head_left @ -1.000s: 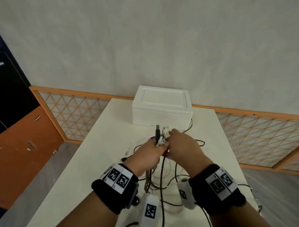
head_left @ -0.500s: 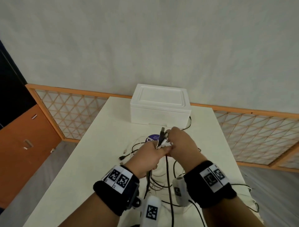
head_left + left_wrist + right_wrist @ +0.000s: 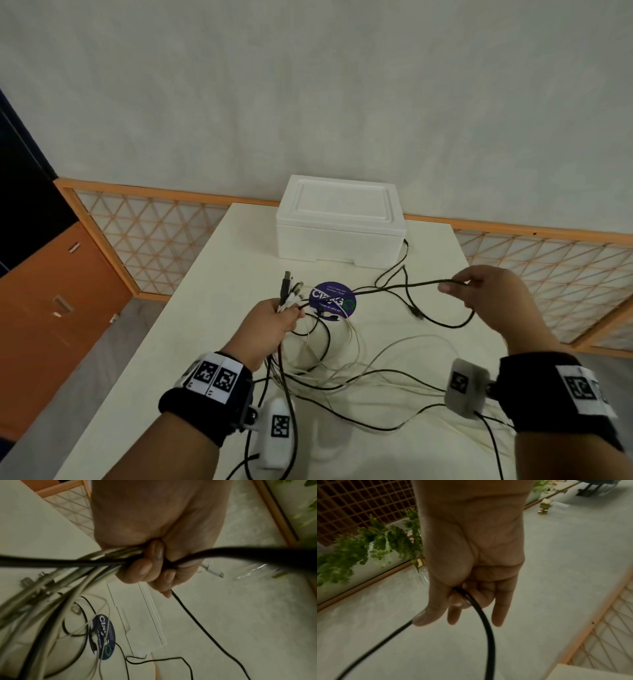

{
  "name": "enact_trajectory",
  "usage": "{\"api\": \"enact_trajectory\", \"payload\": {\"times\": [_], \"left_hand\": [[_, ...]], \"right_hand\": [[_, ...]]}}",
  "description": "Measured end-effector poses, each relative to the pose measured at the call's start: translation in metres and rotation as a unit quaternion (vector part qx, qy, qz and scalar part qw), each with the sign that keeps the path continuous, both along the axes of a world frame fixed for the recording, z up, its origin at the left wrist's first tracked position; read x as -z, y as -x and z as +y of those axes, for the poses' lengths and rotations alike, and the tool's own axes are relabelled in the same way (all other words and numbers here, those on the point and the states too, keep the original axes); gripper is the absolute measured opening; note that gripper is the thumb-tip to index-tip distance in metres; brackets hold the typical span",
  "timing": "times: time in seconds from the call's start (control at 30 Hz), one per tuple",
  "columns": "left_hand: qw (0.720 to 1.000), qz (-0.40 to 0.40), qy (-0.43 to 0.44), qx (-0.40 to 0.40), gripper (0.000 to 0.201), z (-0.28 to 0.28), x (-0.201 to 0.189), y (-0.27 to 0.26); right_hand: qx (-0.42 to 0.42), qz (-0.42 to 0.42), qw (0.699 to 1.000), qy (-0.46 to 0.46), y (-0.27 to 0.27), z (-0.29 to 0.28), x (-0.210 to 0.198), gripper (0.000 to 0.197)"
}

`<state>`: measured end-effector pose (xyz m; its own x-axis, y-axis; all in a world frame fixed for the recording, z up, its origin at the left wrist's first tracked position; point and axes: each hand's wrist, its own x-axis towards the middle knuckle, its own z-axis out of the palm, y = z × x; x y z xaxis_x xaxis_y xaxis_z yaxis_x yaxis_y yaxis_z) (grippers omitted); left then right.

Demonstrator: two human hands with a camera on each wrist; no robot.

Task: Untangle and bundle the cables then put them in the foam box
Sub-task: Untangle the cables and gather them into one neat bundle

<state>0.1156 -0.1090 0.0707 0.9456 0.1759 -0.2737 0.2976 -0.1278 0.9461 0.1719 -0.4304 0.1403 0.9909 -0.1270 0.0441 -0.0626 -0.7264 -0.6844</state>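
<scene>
My left hand (image 3: 274,320) (image 3: 150,566) grips a bunch of black and white cable ends (image 3: 289,291), plugs sticking up past the fist. From it a black cable (image 3: 383,289) (image 3: 485,626) runs right to my right hand (image 3: 479,291) (image 3: 453,604), which pinches it between thumb and fingers, lifted above the table. Loose black and white cables (image 3: 342,373) trail in tangled loops across the white table (image 3: 164,359) toward me. The white foam box (image 3: 339,221) stands at the table's far end with its lid on.
A round purple sticker (image 3: 333,301) lies on the table under the cables, just in front of the box. A wood lattice rail (image 3: 154,233) runs behind the table. An orange cabinet (image 3: 58,301) stands at the left.
My hands were together at the cable ends; the right hand has now pulled away to the right, drawing out one black cable. The left hand keeps its bunch.
</scene>
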Motion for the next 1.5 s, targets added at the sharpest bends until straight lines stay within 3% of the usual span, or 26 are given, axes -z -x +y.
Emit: {"api": "enact_trajectory", "payload": {"times": [0.13, 0.17, 0.37, 0.5, 0.63, 0.7, 0.8, 0.9, 0.97, 1.03, 1.1, 1.27, 1.37, 1.43, 1.5], "left_hand": [[0.998, 0.003, 0.042, -0.038, 0.018, 0.002, 0.003, -0.006], [0.998, 0.003, 0.052, -0.047, 0.018, 0.006, 0.003, -0.006], [0.998, 0.008, 0.024, -0.061, 0.023, 0.008, 0.014, -0.003], [0.992, -0.004, 0.063, -0.107, 0.028, 0.012, 0.014, -0.001], [0.969, -0.023, 0.181, -0.165, 0.036, 0.020, 0.004, 0.004], [0.960, -0.035, 0.216, -0.177, 0.038, 0.016, -0.004, 0.006], [0.948, -0.056, 0.260, -0.176, 0.033, -0.003, -0.017, 0.008], [0.932, -0.091, 0.320, -0.142, 0.039, -0.024, -0.035, 0.009], [0.928, -0.111, 0.339, -0.107, 0.044, -0.030, -0.044, 0.011], [0.927, -0.122, 0.345, -0.087, 0.045, -0.026, -0.050, 0.014], [0.914, -0.128, 0.370, -0.102, 0.046, -0.012, -0.051, 0.016], [0.841, -0.123, 0.472, -0.233, 0.049, 0.060, -0.041, 0.015], [0.835, -0.121, 0.445, -0.299, 0.054, 0.095, -0.031, 0.019], [0.837, -0.104, 0.425, -0.327, 0.053, 0.104, -0.020, 0.021], [0.840, -0.076, 0.407, -0.351, 0.046, 0.105, -0.005, 0.022]], "right_hand": [[0.065, -0.052, 0.980, -0.181, 0.001, -0.020, 0.005, 0.025], [0.073, -0.060, 0.978, -0.186, 0.002, -0.025, 0.004, 0.025], [0.049, -0.106, 0.991, 0.059, 0.008, -0.033, 0.003, 0.019], [0.062, 0.114, 0.952, 0.279, -0.006, -0.058, 0.027, 0.033], [0.090, 0.207, 0.921, 0.316, 0.001, -0.062, 0.037, 0.026], [0.043, 0.146, 0.941, 0.302, 0.007, -0.032, 0.031, 0.034], [-0.175, 0.044, 0.966, 0.186, 0.037, 0.055, 0.013, 0.065], [-0.369, 0.124, 0.920, 0.049, 0.068, 0.137, 0.022, 0.081], [-0.396, 0.148, 0.904, 0.067, 0.069, 0.163, 0.046, 0.059], [-0.371, 0.121, 0.914, 0.106, 0.062, 0.167, 0.063, 0.019], [-0.358, 0.100, 0.917, 0.141, 0.052, 0.153, 0.077, 0.006], [-0.265, 0.102, 0.909, 0.306, 0.033, 0.074, 0.116, 0.015], [-0.184, 0.096, 0.928, 0.311, 0.032, 0.013, 0.124, 0.008], [-0.131, 0.103, 0.942, 0.291, 0.033, -0.022, 0.126, 0.026], [-0.116, 0.128, 0.936, 0.307, 0.032, -0.040, 0.129, 0.044]]}}
